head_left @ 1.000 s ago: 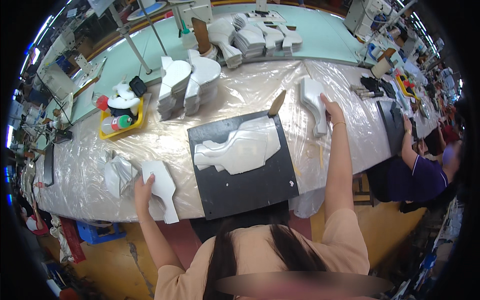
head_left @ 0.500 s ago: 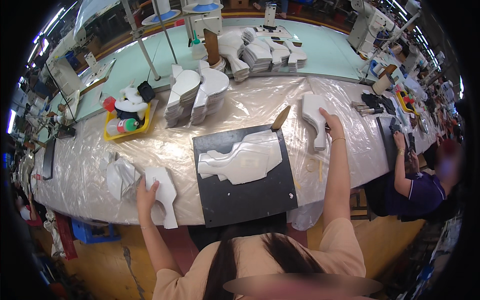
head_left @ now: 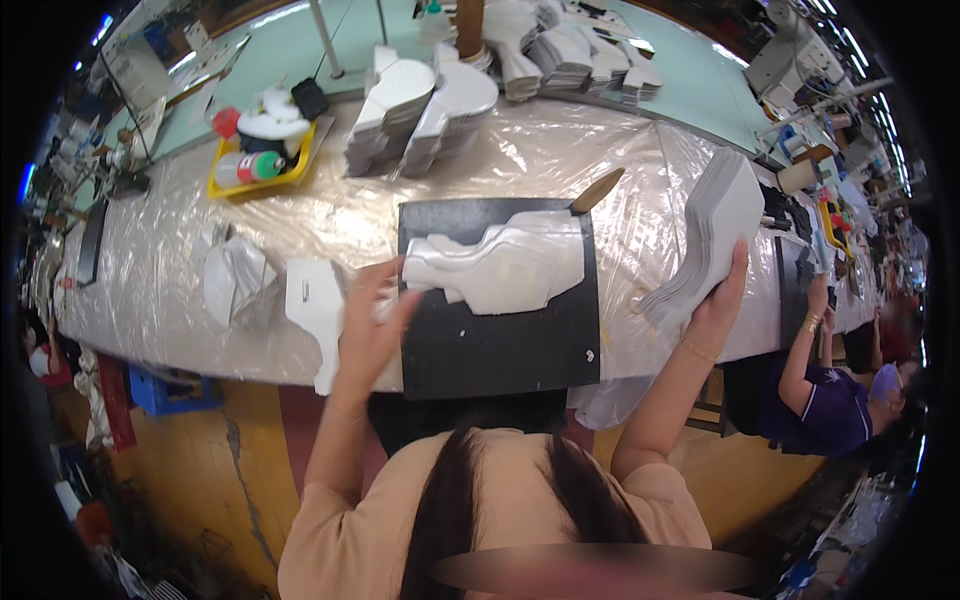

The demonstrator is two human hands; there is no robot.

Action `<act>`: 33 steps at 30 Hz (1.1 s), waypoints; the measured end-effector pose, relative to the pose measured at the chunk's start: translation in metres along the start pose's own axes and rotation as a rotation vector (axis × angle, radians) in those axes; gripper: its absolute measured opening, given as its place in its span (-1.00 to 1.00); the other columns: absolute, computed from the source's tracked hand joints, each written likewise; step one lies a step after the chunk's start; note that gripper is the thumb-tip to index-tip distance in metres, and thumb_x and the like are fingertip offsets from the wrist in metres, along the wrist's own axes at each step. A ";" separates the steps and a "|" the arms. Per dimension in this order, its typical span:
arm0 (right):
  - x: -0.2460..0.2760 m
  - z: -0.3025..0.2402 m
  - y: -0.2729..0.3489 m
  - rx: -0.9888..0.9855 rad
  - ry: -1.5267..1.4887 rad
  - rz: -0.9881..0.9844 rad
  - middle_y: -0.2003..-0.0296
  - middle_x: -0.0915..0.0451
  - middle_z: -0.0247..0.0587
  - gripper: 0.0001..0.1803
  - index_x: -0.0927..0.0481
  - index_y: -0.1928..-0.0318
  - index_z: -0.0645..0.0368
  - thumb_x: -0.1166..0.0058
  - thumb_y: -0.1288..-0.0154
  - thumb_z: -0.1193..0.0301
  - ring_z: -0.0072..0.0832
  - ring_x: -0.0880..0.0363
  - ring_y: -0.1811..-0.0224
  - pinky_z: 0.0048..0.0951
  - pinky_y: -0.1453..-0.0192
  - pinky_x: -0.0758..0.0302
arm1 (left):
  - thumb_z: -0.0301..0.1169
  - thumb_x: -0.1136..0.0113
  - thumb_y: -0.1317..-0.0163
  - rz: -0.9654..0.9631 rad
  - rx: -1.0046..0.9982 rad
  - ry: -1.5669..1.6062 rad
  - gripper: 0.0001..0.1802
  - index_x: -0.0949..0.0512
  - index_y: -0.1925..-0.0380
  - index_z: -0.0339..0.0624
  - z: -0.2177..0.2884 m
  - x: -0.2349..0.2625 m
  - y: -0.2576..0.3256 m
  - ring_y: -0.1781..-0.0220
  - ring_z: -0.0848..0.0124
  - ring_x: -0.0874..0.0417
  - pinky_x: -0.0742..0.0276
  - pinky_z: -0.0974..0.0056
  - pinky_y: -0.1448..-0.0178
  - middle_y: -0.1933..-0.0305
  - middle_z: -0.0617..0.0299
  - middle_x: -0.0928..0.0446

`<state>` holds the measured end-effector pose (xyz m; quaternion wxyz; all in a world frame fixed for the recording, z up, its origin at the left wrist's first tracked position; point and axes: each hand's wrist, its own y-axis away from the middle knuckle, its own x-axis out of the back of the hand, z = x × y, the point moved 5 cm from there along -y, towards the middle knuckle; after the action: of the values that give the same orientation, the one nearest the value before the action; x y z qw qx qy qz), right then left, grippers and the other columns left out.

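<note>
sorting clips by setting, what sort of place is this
Probably a factory workroom, likely for footwear or leather goods. A long table wrapped in clear plastic holds stacks of identical white cut pieces, a black work board has more pieces on it, and another worker sits further along the line.

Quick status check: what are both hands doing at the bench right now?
Left hand on a white cut piece. Right hand holding a stack of white pieces raised. Black board between them; nothing blocking.
</note>
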<state>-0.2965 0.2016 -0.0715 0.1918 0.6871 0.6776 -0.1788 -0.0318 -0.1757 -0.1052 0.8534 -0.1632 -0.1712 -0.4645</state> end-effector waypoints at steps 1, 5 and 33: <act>-0.010 0.012 0.015 -0.046 0.000 0.010 -0.15 -0.52 -0.01 -0.32 -0.29 -0.32 0.40 -0.16 -0.40 0.19 -0.24 -0.55 -0.16 -0.25 -0.25 -0.52 | -0.38 -0.31 -0.26 -0.065 -0.082 0.080 -0.50 -0.51 -0.21 -0.19 0.015 -0.025 0.000 -0.06 0.36 -0.55 -0.47 0.27 -0.14 -0.06 0.13 -0.53; -0.047 0.067 0.071 -0.178 0.053 -0.100 -0.21 -0.48 -0.01 -0.31 -0.28 -0.34 0.36 -0.14 -0.41 0.14 -0.23 -0.53 -0.20 -0.22 -0.28 -0.50 | -0.28 -0.28 -0.33 -0.332 0.068 0.658 -0.30 -0.26 -0.40 -0.21 0.046 -0.099 0.002 -0.23 0.34 -0.47 -0.37 0.27 -0.31 -0.23 0.09 -0.42; -0.244 0.291 0.236 -0.690 0.524 -1.037 -0.01 -0.56 -0.07 -0.42 -0.44 -0.21 0.45 -0.15 -0.39 0.21 -0.50 -0.57 0.11 -0.49 -0.01 -0.53 | -0.13 -0.21 -0.38 0.352 0.674 0.573 -0.51 -0.49 -0.08 -0.34 -0.127 0.105 0.067 0.14 0.42 -0.65 -0.63 0.29 0.10 0.02 0.14 -0.58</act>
<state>-0.0611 -0.1580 -0.1947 0.1191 0.1931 0.9621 0.1514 0.0965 -0.2744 -0.1795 0.9374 0.2308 -0.0398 -0.2577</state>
